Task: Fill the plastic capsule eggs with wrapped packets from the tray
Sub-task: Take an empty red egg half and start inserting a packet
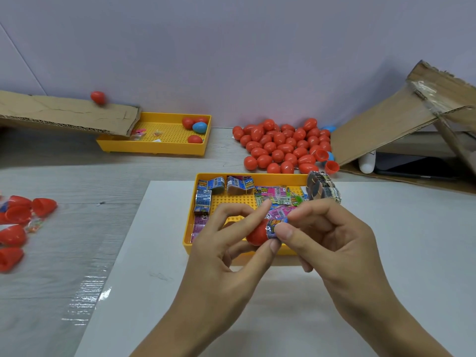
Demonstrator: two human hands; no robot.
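Observation:
My left hand grips a red capsule egg half over the near edge of the yellow tray. My right hand pinches a blue wrapped packet at the mouth of that half, thumb and forefinger curled on it. The tray holds several wrapped packets, blue ones at its left, pink and green ones at its middle. A taped stack of packets leans on the tray's right corner.
A pile of closed red eggs lies behind the tray, with open halves at its right. A second yellow tray holds closed eggs under a cardboard ramp; one red egg is on the ramp. Loose red halves lie at far left. A cardboard box stands at right.

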